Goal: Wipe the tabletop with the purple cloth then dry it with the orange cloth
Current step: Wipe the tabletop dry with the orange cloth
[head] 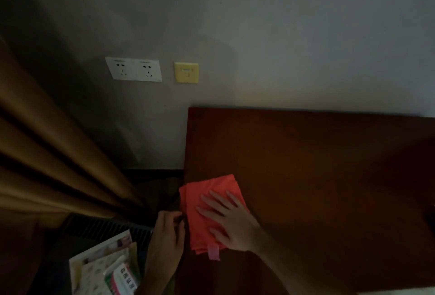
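left hand (pixel 168 231): bare | right hand (pixel 231 220): bare | forearms: sleeveless

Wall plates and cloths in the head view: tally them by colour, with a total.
White wall plates: 2
Yellow wall plate: 1
Orange cloth: 1
Purple cloth: 0 in view
Total: 4

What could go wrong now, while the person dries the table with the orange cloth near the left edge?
The orange cloth already hangs a little over the left edge of the table, so a push leftward by the right hand may slide it off. The left hand sits at that edge, where the cloth could bunch against it. The room is dim, so damp patches farther right may be missed.
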